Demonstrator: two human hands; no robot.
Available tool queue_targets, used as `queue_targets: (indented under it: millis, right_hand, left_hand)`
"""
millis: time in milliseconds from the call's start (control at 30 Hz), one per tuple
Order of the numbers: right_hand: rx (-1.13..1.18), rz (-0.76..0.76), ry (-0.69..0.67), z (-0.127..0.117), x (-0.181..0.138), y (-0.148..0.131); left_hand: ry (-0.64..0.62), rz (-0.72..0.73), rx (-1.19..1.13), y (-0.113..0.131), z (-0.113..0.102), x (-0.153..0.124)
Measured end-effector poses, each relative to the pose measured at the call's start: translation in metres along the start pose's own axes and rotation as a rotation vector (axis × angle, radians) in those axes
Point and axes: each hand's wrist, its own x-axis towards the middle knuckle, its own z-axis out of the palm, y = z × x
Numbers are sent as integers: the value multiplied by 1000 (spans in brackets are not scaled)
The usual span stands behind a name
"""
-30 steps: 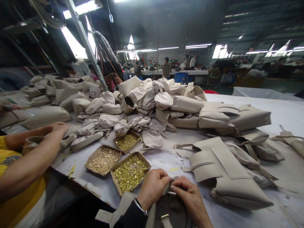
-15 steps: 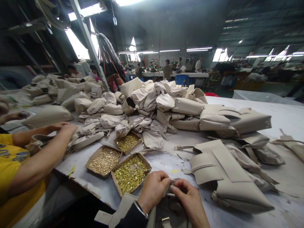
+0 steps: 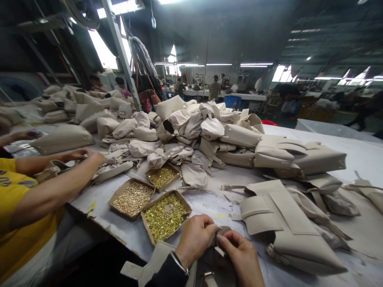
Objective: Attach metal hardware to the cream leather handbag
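Note:
My left hand [image 3: 194,239] and my right hand [image 3: 239,252] meet at the table's near edge, both pinching the top rim of a beige bag [image 3: 155,263] that hangs open below them. A small part between my fingertips is too small to make out. Just left of my left hand sit three shallow cardboard trays of brass fittings: the nearest [image 3: 165,216], one further left [image 3: 132,198] and one behind [image 3: 162,175].
A finished beige bag [image 3: 287,223] lies right of my hands. A high heap of beige bags [image 3: 209,127] fills the table's middle and left. A co-worker in a yellow shirt [image 3: 18,223] reaches both arms onto the table at left. More people work at far tables.
My hands have stayed together on the bag rim, fingers shifting slightly. The co-worker's arms have reached a little further onto the table. The view has tilted slightly.

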Motion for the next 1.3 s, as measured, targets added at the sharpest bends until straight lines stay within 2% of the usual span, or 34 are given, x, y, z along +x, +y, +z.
queue_targets:
  millis: [200,400,567,700,867,1100,1300]
  right_hand:
    - [79,108,-50,4,1,15]
    - [190,76,-34,6,2,14]
    - [199,137,-50,7,1,13]
    - [238,99,-24,10,1,14]
    - [300,165,-56,15,1,15]
    - [317,182,-10,20,3,17]
    - [217,134,3,17,1,13]
  left_hand:
    - [3,4,7,2,-1,-1]
    - [7,5,15,7,0,-2]
    - [11,-8,9,8,1,-3]
    - [20,-1,31,7,4,-2]
    - [15,2,8,3,6,0]
    - [20,-6,-29,4,6,-1]
    - [21,8,-2,4,3,-2]
